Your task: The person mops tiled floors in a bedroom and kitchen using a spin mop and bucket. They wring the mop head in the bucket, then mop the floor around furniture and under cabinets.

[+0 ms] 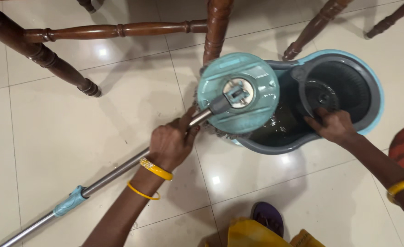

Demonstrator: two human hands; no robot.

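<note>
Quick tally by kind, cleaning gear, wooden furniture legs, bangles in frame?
Spin mop, gripped by left hand: 1
Mop bucket, spinner basket touched by right hand: 1
Wooden furniture legs, including: 6
Yellow bangles, including: 3
Total: 11

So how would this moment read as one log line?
left hand: grips mop handle | mop head: over bucket water | right hand: on spinner basket rim
</note>
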